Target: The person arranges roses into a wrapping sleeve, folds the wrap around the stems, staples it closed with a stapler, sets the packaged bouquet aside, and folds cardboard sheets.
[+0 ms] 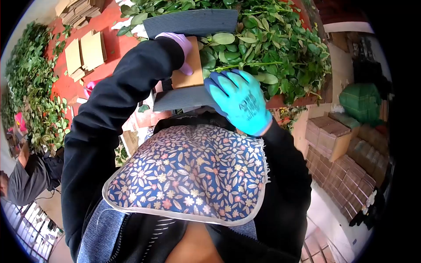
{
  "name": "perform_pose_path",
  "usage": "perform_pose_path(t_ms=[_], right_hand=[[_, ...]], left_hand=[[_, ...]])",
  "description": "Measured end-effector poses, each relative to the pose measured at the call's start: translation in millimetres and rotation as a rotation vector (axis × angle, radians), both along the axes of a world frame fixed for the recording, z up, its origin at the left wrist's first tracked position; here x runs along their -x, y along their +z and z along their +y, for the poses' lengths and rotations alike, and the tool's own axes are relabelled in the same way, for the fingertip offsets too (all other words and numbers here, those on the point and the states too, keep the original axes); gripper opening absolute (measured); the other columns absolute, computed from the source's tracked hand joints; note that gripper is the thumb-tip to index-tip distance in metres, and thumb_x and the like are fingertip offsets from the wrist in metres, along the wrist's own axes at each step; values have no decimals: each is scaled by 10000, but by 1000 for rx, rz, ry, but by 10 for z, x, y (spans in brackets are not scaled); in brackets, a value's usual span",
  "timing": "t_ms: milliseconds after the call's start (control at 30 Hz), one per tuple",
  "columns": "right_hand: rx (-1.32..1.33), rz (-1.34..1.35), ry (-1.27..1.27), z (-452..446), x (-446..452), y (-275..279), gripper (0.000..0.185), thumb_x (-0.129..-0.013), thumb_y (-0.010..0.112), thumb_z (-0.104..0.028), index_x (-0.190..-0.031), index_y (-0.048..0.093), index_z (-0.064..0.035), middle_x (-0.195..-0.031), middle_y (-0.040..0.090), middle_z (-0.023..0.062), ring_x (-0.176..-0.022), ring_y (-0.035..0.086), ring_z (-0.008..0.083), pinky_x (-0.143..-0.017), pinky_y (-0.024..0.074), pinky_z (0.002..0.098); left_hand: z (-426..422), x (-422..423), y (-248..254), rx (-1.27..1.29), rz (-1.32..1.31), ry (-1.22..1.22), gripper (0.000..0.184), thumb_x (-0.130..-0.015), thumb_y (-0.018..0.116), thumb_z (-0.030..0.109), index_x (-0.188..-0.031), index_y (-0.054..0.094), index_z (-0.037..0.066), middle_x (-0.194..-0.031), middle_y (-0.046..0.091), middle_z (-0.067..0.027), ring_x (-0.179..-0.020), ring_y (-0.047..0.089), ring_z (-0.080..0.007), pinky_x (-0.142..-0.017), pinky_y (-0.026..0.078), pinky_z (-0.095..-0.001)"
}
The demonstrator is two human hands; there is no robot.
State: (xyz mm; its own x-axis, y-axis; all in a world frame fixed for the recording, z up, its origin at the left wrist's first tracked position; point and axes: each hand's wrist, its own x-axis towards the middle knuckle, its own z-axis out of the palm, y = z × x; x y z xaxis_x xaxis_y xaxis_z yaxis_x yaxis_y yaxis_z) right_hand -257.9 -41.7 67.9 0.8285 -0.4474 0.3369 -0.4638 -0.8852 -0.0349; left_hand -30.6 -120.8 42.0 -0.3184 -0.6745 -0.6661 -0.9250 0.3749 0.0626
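My left hand [180, 44], in a lilac glove, lies over a brown cardboard piece [196, 59] and presses on it; the black sleeve hides part of its fingers. My right hand [241, 101], in a teal glove with dark blue fingertips, is closed around the right end of a grey ribbed strip [177, 100], its palm side hidden. A second grey ribbed strip [190, 23] stands on the far side of the cardboard. Leafy green stems [263, 48] lie just beyond and right of the cardboard, close to my right fingertips.
On the red table [116, 39] are cardboard pieces [85, 52] and a further cardboard stack [81, 11]. Foliage [33, 83] fills the left side, near a person in a grey shirt [28, 182]. Bundled cardboard boxes [329, 136] and a green wrapped bundle [359, 103] stand at right.
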Motion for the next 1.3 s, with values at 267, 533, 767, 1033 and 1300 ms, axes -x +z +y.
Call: perform_pose_path(t_ms=[267, 533, 767, 1033, 1300], right_hand=[[-246, 64, 64, -227, -166, 290, 124, -753, 662, -255, -825, 619, -164, -755, 593, 14, -719, 626, 221, -662, 469, 385], [-491, 32, -29, -922, -415, -240, 278, -833, 721, -340, -717, 626, -106, -643, 607, 105, -600, 608, 315, -537, 459, 444], [-629, 118, -46, -669, -301, -309, 251, -874, 634, -350, -809, 692, -115, -745, 676, 118, -693, 663, 322, -621, 505, 465], [-704, 77, -54, -793, -316, -229, 253, -873, 679, -298, -842, 684, -47, -747, 643, 172, -695, 630, 370, -621, 486, 448], [-172, 59, 49, -1055, -710, 562, 373, -875, 632, -408, -985, 646, -51, -824, 651, 129, -770, 642, 323, -705, 485, 444]], left_hand=[[42, 35, 112, -27, 33, 42, 693, -651, 776, 646, -942, 731, 18, -918, 705, -197, -898, 690, -355, -772, 553, -443], [-76, -174, -70, -3, 165, 5, 373, -860, 652, 430, -892, 732, 67, -863, 702, -197, -849, 685, -376, -759, 545, -465], [760, -121, 449, 406, 334, 199, 257, -824, 680, 300, -865, 604, 58, -779, 625, -174, -751, 644, -359, -632, 517, -473], [1180, 92, 172, 356, 584, 327, 610, -631, 842, 349, -1087, 527, 94, -1075, 510, -134, -1001, 565, -353, -816, 457, -459], [1114, 126, -75, 377, 515, 498, 670, -575, 868, 245, -1118, 520, 63, -1100, 504, -164, -973, 582, -359, -790, 506, -455]])
